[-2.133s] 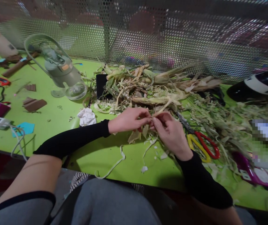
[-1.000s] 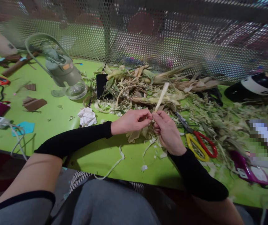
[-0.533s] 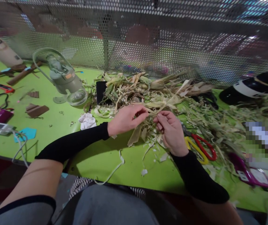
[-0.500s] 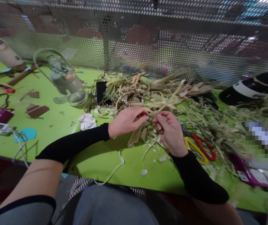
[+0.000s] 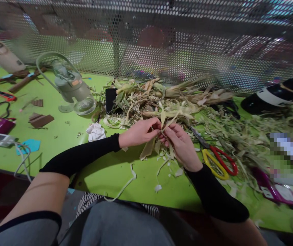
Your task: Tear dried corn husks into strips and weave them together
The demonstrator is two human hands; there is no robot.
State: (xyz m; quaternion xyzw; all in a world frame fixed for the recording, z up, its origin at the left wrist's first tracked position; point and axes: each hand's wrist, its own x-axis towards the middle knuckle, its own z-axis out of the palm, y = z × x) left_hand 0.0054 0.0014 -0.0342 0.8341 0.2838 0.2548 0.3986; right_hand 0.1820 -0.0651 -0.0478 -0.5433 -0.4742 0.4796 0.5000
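Observation:
My left hand [image 5: 143, 131] and my right hand [image 5: 181, 141] meet over the front of a heap of dried corn husks [image 5: 151, 99]. Thumb and fingers of both are pinched on a pale corn husk strip [image 5: 163, 118], whose ends stick up between them. More husk shreds hang below my fingers. Scissors [image 5: 219, 160] with one red and one yellow handle lie beside my right wrist, blades pointing towards the heap. A crumpled white tissue [image 5: 95, 132] rests left of my left hand. One loose thin strip [image 5: 128, 182] curls over the table's front edge.
On the green table [image 5: 105, 164] stands a clear bottle [image 5: 71, 89] with a green handle. A black phone-like slab [image 5: 110, 100] leans by the husks. Behind is a perforated metal screen [image 5: 146, 51]. A dark bottle [image 5: 271, 95] lies right; a purple packet [image 5: 274, 189] is nearer.
My right hand has shifted slightly left, closer to my left hand. The husk strip now stands up between the fingers, and more of the scissors' blades shows.

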